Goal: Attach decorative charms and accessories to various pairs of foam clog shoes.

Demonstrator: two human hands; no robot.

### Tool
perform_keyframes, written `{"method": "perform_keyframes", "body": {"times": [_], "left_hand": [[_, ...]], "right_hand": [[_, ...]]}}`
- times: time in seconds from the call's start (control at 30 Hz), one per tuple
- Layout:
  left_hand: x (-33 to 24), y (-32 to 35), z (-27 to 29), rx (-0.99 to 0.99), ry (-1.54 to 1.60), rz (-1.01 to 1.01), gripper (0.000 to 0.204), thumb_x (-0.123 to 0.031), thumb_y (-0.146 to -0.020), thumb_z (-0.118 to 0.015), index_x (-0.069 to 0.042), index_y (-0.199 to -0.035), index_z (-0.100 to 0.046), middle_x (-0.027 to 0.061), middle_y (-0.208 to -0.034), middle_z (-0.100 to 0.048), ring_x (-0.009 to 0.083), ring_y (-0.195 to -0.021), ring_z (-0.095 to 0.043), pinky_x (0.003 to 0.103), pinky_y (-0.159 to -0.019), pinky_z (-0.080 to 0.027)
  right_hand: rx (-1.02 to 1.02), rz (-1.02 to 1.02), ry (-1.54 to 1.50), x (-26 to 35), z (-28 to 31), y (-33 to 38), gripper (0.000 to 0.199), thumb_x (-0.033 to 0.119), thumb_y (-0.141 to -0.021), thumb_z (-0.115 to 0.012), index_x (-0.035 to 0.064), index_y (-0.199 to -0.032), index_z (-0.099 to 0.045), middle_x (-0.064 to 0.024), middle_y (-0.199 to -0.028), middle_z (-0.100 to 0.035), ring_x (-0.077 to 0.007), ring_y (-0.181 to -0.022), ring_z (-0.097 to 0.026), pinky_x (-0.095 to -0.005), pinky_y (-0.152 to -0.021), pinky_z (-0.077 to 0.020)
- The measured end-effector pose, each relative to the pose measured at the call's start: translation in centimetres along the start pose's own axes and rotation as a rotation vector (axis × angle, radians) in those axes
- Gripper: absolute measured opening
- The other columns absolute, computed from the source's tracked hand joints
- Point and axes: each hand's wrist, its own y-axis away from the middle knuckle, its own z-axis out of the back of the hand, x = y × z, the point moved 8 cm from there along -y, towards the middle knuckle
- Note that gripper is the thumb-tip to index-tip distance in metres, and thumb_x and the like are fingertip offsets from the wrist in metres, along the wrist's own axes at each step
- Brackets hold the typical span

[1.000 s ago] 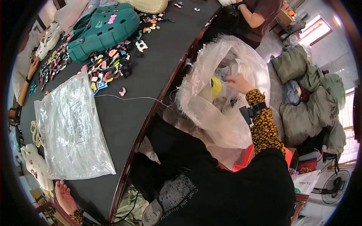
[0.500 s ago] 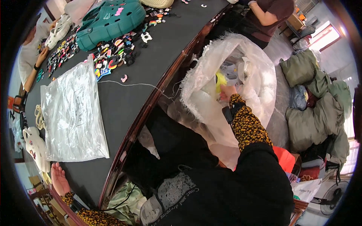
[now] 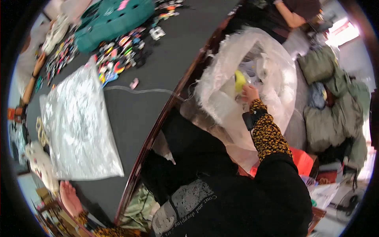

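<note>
My right hand (image 3: 250,94) reaches into the mouth of a large whitish woven plastic sack (image 3: 221,112) beside the table. Its curled fingers are closed on the lower end of a smooth yellow thing (image 3: 239,81), whose kind I cannot make out. Clear plastic packaging (image 3: 249,68) lies deeper in the sack. At the table's near left edge my left hand (image 3: 70,197) rests open, fingers stretched, holding nothing. Just beyond it are a cream clog (image 3: 40,164) and a flat clear plastic bag (image 3: 83,130).
On the dark table (image 3: 179,51) stand a large green clog (image 3: 114,25) and piles of small colourful charms (image 3: 122,51). A pale string (image 3: 142,91) runs toward the edge. One co-worker's arm (image 3: 33,81) is at far left, another's (image 3: 290,15) at far right. Grey-green sacks (image 3: 329,122) are heaped at right.
The whole view has shifted and blurred slightly. My right hand stays in the sack at the yellow thing, which shows more of its smooth outline. My left hand remains by the cream clog.
</note>
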Motion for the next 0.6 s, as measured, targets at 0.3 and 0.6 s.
{"method": "perform_keyframes", "body": {"times": [0.3,0.6], "left_hand": [[4.5,-14.6,1.9,-0.067,-0.14,0.084,0.055,-0.03,-0.094,-0.048,-0.001,-0.139,-0.033,0.0129,-0.123,-0.055,0.0199,-0.101,-0.055,0.037,-0.091,-0.041],[3.6,-16.5,-5.6,0.02,-0.083,0.078,0.05,-0.029,-0.092,-0.052,-0.002,-0.132,-0.039,0.0129,-0.12,-0.056,0.0214,-0.101,-0.055,0.037,-0.089,-0.042]], "right_hand": [[-0.17,0.477,-0.057,5.9,1.6,0.2,0.023,0.024,-0.083,-0.058,0.0014,-0.083,-0.064,-0.0044,-0.08,-0.066,-0.0154,-0.069,-0.057,-0.0284,-0.065,-0.0441],[0.065,0.216,-0.781,9.0,-2.5,3.4,0.018,0.02,-0.092,-0.049,0.0029,-0.089,-0.054,-0.0115,-0.083,-0.065,-0.0224,-0.08,-0.064,-0.0327,-0.07,-0.0483]]}}
